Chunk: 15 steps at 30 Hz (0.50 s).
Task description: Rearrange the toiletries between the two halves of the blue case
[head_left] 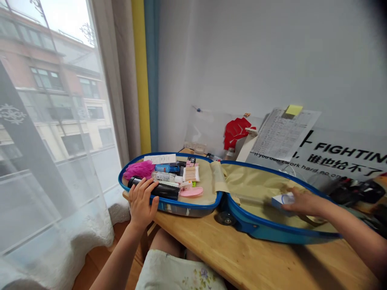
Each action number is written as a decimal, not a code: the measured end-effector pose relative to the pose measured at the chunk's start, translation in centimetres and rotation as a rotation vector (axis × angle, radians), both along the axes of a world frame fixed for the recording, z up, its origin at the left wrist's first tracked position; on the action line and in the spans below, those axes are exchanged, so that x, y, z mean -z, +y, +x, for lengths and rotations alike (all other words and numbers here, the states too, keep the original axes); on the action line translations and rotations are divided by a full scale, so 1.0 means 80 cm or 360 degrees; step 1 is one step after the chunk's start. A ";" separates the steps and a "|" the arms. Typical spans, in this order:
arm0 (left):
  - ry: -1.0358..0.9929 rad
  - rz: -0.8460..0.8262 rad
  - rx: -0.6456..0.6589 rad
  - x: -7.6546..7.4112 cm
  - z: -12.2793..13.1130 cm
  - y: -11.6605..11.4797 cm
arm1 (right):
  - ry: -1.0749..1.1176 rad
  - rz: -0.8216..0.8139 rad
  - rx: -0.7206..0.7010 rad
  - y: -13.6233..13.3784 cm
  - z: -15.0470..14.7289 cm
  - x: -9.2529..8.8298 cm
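A blue suitcase (250, 227) lies opened flat on the wooden table. My left hand (142, 201) rests on the rim of its left half, fingers spread over a black cylindrical container (165, 189). Beside that lie a clear bottle (163, 176), a pink shredded bundle (139, 169), a blue tube (166, 168), a pack of cotton swabs (191, 174) and a pink hairbrush-like item (191, 191). Above the right half, my right hand (305, 202) grips a small white-and-blue box (282, 200), slightly blurred. My fingers cover part of the box.
The table's front edge (193, 255) runs close to my lap. Sheer curtains (60, 181) hang at the left. Behind the suitcase stand a small glass jar (229, 154) and papers (281, 133) against the wall. Dark items (356, 191) are piled at the right.
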<state>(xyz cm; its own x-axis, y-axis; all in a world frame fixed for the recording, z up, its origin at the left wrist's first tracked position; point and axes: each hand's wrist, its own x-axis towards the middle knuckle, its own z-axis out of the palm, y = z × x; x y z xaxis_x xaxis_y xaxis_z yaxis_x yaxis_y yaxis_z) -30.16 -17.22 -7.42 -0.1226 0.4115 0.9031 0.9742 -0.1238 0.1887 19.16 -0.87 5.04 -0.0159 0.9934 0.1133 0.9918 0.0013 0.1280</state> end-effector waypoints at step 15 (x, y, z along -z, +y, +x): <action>0.0054 0.0009 0.0002 0.000 -0.001 0.000 | 0.0145 -0.0107 -0.1484 0.014 -0.307 -0.056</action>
<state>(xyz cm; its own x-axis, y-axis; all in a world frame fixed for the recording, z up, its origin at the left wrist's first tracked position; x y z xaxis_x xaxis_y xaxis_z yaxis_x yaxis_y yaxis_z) -30.25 -17.25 -7.44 -0.0913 0.4067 0.9090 0.9799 -0.1257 0.1547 -5.37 0.25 9.50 -0.8025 0.5888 0.0963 0.5930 0.8049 0.0206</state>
